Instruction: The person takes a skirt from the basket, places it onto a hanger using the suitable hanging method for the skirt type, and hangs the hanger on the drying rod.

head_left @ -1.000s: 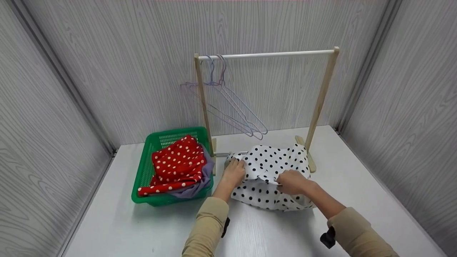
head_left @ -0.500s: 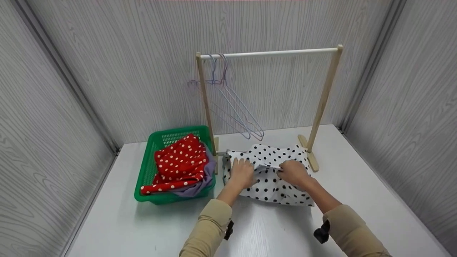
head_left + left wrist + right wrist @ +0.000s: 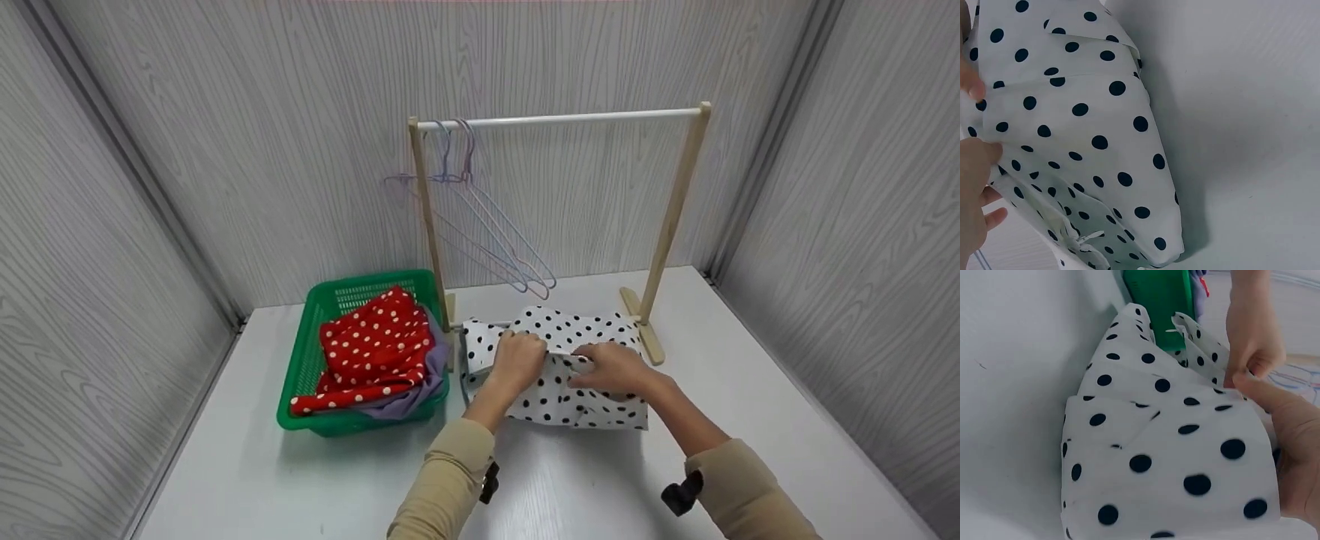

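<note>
A white garment with black polka dots (image 3: 551, 405) lies on the table in front of the rack. My left hand (image 3: 519, 360) pinches its raised upper edge near the middle, thumb on the near side. Just to the right, my right hand (image 3: 615, 369) touches the same edge, its thumb held apart from the forefinger. In the right wrist view the right thumb (image 3: 1264, 391) reaches right up to the left hand's fingertips. Below the left hand, the left wrist view shows a gap between cloth layers with a short white tie (image 3: 1090, 236) in it.
On the left stands a green basket (image 3: 296, 375) holding a red cloth with white dots (image 3: 375, 345) and a purple cloth (image 3: 405, 401). Behind the garment rises a wooden rack (image 3: 675, 202) with several thin hangers (image 3: 495, 217) at the left of its white rail (image 3: 585, 118).
My left hand has moved right along the garment's edge to beside my right hand. The right hand has gone from a closed grip to thumb and forefinger apart. The near cloth has shifted left.
</note>
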`<state>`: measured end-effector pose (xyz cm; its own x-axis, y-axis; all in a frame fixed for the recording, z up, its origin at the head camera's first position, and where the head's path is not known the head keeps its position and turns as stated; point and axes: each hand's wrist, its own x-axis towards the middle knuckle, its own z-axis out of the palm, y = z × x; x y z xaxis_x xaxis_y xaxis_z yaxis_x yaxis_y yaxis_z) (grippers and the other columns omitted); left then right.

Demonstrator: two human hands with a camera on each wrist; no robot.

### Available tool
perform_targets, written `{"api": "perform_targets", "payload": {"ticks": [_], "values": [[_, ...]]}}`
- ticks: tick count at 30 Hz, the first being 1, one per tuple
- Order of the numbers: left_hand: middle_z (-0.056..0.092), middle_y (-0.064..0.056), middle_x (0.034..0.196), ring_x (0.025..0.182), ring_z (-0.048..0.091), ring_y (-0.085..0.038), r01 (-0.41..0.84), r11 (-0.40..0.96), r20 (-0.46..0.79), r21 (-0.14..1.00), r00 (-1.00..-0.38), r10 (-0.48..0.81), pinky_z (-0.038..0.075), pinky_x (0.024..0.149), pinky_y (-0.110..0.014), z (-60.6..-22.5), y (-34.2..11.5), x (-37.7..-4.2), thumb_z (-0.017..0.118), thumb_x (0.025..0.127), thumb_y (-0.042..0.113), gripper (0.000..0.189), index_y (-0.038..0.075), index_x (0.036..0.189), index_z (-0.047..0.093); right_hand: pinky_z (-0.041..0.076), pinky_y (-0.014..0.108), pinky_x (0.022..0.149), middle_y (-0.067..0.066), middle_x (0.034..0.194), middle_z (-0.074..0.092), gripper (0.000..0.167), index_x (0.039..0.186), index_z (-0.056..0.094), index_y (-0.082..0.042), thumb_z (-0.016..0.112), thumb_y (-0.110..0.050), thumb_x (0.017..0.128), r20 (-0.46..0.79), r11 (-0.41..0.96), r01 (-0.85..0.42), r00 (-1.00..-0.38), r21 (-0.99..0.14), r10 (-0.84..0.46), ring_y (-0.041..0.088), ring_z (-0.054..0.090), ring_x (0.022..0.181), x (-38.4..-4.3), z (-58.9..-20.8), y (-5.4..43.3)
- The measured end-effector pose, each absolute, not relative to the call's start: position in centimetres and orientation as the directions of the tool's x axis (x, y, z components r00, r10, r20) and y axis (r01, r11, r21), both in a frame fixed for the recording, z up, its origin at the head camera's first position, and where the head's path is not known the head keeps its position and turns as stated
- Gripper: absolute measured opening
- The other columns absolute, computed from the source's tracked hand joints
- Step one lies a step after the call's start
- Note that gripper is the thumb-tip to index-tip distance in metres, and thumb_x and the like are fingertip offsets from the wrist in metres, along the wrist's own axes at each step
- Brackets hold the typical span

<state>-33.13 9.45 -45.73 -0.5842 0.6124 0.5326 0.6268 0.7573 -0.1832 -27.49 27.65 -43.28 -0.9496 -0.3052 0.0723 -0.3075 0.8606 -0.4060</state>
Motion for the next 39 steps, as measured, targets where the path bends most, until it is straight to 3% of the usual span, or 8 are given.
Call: {"api": "perform_targets", "payload": {"ticks": [8, 13, 19, 23, 27, 31, 35, 39], "values": [[0.056, 0.002, 0.055, 0.053, 0.054, -0.015, 0.589, 0.805, 0.556, -0.068, -0.648, 0.521, 0.043, 0.058, -0.032, -44.5, 7.9, -34.0, 0.064, 0.078, 0.011, 0.022, 0.013, 0.057, 0.059, 0.029, 0.058, 0.097, 0.024, 0.144, 0.029, 0.091, 0.143, 0.026, -0.002, 0.078, -0.03, 0.073, -0.136, 0.631, -0.182, -0.897, -0.754, -0.421, 0.041, 0.031, 0.129, -25.9, -44.0, 32.6], [0.054, 0.001, 0.054, 0.049, 0.049, -0.015, 0.57, 0.821, 0.574, 0.031, -0.683, 0.452, 0.041, 0.052, -0.031, -44.2, 7.0, -34.4, 0.062, 0.076, 0.006, 0.023, 0.013, 0.055, 0.055, 0.037, 0.043, 0.095, 0.015, 0.128, 0.05, 0.065, 0.132, 0.044, 0.0, 0.075, -0.017, 0.077, 0.039, 0.477, -0.252, -0.91, -0.842, -0.413, 0.023, 0.047, 0.116, -26.2, -46.4, 32.7], [0.065, -0.006, 0.075, 0.072, 0.061, -0.023, 0.554, 0.824, 0.451, 0.116, -0.769, 0.454, 0.046, 0.066, -0.037, -42.7, 6.1, -34.5, 0.061, 0.077, 0.007, 0.005, 0.007, 0.077, 0.067, 0.044, 0.028, 0.067, 0.002, 0.088, 0.066, 0.015, 0.093, 0.068, -0.002, 0.07, -0.007, 0.08, 0.406, 0.594, -0.439, -0.892, -0.674, -0.199, 0.009, 0.05, 0.073, -27.5, -46.2, 30.5], [0.058, -0.008, 0.119, 0.11, 0.051, -0.026, 0.607, 0.777, 0.211, 0.167, -0.792, 0.573, 0.037, 0.092, -0.042, -40.3, 5.7, -33.8, 0.062, 0.079, 0.015, 0.049, 0.01, 0.127, 0.053, 0.036, 0.027, 0.052, -0.004, 0.065, 0.056, 0.01, 0.071, 0.062, -0.005, 0.07, -0.006, 0.078, 0.52, 0.691, -0.452, -0.845, -0.564, -0.128, 0.009, 0.041, 0.057, -28.2, -44.7, 28.8], [0.046, -0.007, 0.135, 0.123, 0.039, -0.026, 0.628, 0.756, 0.088, 0.184, -0.776, 0.624, 0.027, 0.1, -0.044, -38.4, 5.6, -32.5, 0.07, 0.078, 0.034, 0.076, 0.014, 0.142, 0.034, 0.029, 0.026, 0.047, -0.008, 0.055, 0.042, 0.025, 0.06, 0.049, -0.009, 0.068, -0.005, 0.076, 0.528, 0.748, -0.397, -0.846, -0.531, -0.073, 0.008, 0.035, 0.05, -28.8, -44.0, 27.3], [0.057, -0.005, 0.118, 0.107, 0.051, -0.023, 0.656, 0.748, 0.18, 0.105, -0.752, 0.634, 0.037, 0.09, -0.039, -37.9, 6.4, -31.3, 0.07, 0.078, 0.041, 0.063, 0.011, 0.13, 0.047, 0.03, 0.025, 0.046, -0.005, 0.052, 0.045, 0.018, 0.063, 0.056, -0.005, 0.067, -0.003, 0.076, 0.529, 0.747, -0.403, -0.845, -0.528, -0.082, 0.008, 0.036, 0.048, -29.0, -43.8, 25.8], [0.057, 0.001, 0.072, 0.066, 0.053, -0.015, 0.677, 0.736, 0.312, 0.005, -0.7, 0.642, 0.04, 0.062, -0.031, -38.6, 6.9, -30.9, 0.065, 0.081, 0.018, 0.01, 0.012, 0.082, 0.057, 0.036, 0.024, 0.049, -0.002, 0.06, 0.056, 0.005, 0.08, 0.066, -0.001, 0.067, -0.005, 0.081, 0.512, 0.707, -0.452, -0.846, -0.544, -0.147, 0.008, 0.043, 0.051, -28.7, -43.7, 24.5], [0.027, 0.006, 0.053, 0.05, 0.026, -0.01, 0.699, 0.715, 0.356, 0.007, -0.67, 0.651, 0.024, 0.049, -0.026, -38.4, 6.2, -31.1, 0.059, 0.074, 0.001, 0.035, 0.016, 0.059, 0.031, 0.048, 0.035, 0.075, 0.007, 0.101, 0.065, 0.038, 0.116, 0.06, -0.003, 0.07, -0.008, 0.081, 0.439, 0.546, -0.531, -0.847, -0.649, -0.302, 0.016, 0.059, 0.084, -28.7, -44.4, 25.0]]}}
